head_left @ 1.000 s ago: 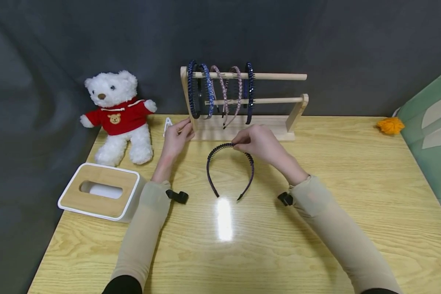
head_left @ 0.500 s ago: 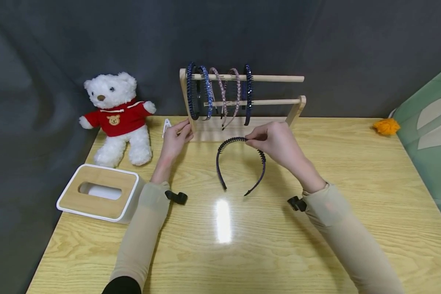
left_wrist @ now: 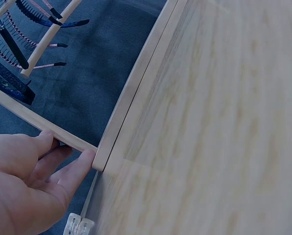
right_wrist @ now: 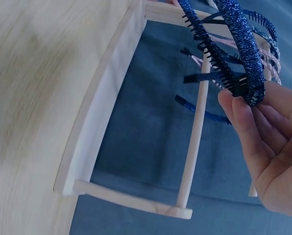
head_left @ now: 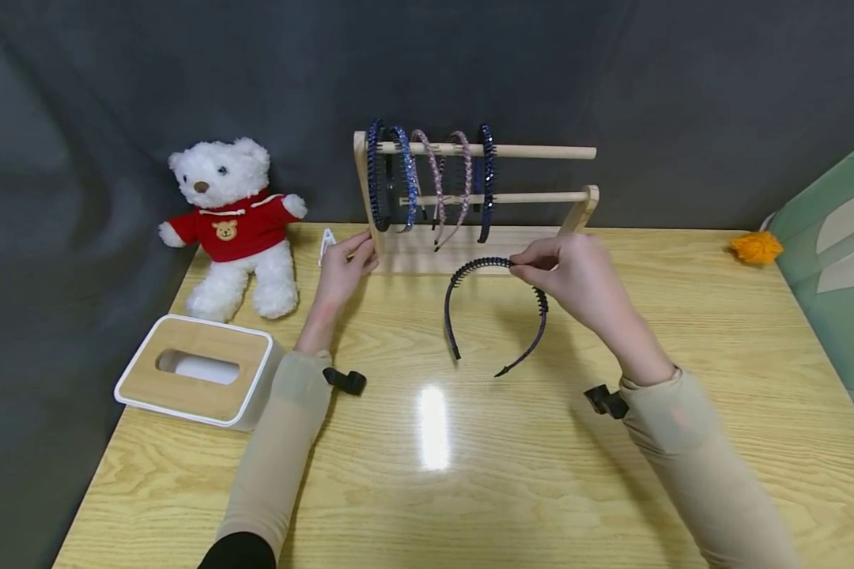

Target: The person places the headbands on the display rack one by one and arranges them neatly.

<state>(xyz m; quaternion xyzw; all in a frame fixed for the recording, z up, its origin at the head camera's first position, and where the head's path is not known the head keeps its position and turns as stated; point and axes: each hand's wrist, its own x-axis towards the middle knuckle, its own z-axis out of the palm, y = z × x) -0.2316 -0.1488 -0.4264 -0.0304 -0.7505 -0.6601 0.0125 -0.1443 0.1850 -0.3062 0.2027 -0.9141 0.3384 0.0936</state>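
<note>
My right hand (head_left: 583, 276) pinches a dark, sparkly toothed headband (head_left: 489, 262) near the top of its arch. Its two ends hang down, in front of the wooden rack (head_left: 551, 152). In the right wrist view, thumb and fingers grip the glittery blue band (right_wrist: 246, 44), its comb teeth showing. On the rack's left half hang a dark blue headband (head_left: 373, 174), a lighter blue one (head_left: 407, 178), a pink one (head_left: 466, 182) and others. My left hand (head_left: 339, 273) holds the foot of the rack's left upright (left_wrist: 67, 137) between thumb and fingers.
A white teddy bear (head_left: 228, 229) in a red sweater sits at the left, behind a tissue box (head_left: 256, 379) with a wooden lid. A small white clip (head_left: 326, 239) lies beside the rack. Something orange and fluffy (head_left: 756, 247) lies at the far right edge.
My right hand has carried the headband to the right and a little up, from near the rack's middle towards its right end. The left hand stays at the upright.
</note>
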